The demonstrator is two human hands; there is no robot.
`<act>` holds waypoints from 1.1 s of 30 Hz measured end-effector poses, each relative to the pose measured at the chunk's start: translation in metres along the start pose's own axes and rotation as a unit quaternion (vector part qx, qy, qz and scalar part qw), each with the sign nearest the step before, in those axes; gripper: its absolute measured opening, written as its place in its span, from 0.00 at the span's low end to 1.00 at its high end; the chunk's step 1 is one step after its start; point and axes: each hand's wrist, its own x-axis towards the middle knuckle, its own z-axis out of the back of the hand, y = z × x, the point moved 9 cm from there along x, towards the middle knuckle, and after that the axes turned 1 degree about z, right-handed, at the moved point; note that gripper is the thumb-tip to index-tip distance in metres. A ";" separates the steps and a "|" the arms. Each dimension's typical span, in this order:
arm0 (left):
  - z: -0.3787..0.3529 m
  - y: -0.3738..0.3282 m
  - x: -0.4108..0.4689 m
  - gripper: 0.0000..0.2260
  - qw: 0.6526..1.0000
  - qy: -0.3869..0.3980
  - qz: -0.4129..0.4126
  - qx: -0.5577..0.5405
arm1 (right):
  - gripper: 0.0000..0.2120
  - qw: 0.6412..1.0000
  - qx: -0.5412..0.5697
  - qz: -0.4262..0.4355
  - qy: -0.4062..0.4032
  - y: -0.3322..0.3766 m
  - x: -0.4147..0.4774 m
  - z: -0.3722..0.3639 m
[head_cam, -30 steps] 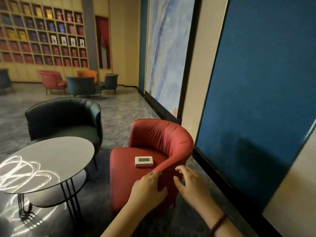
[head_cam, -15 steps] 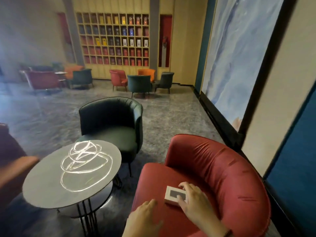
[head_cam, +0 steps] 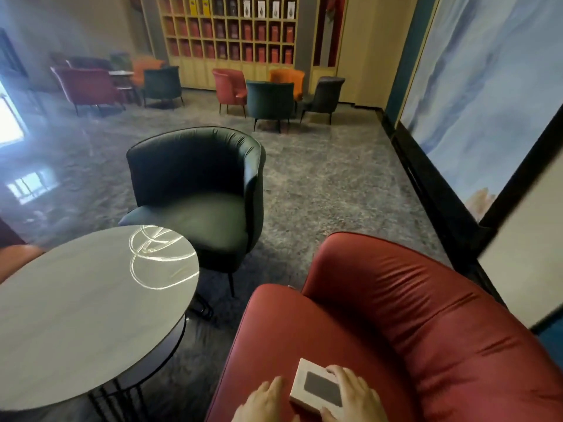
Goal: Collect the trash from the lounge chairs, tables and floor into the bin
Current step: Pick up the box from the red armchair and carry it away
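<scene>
Head view: flat white box, dark panel.

Box on near chair seat, round table to its left

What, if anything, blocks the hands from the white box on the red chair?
Nothing visible. The right hand grips the white box on the red chair; the left hand lies beside it. No bin in view, so that path can't be judged.
</scene>
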 end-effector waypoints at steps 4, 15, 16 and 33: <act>-0.035 0.015 0.057 0.27 0.998 0.008 0.059 0.001 | 0.39 0.997 0.009 -0.038 0.068 -0.049 0.046 -0.045; -0.180 0.082 0.152 0.26 0.986 -0.003 0.166 -0.030 | 0.53 0.983 -0.057 -0.030 0.169 -0.160 0.097 -0.219; -0.191 0.086 0.155 0.26 0.985 0.002 0.172 -0.031 | 0.55 0.983 -0.060 -0.021 0.174 -0.166 0.095 -0.229; -0.217 0.100 0.151 0.22 0.964 -0.033 0.220 -0.143 | 0.55 0.996 0.005 0.015 0.085 -0.145 0.084 -0.229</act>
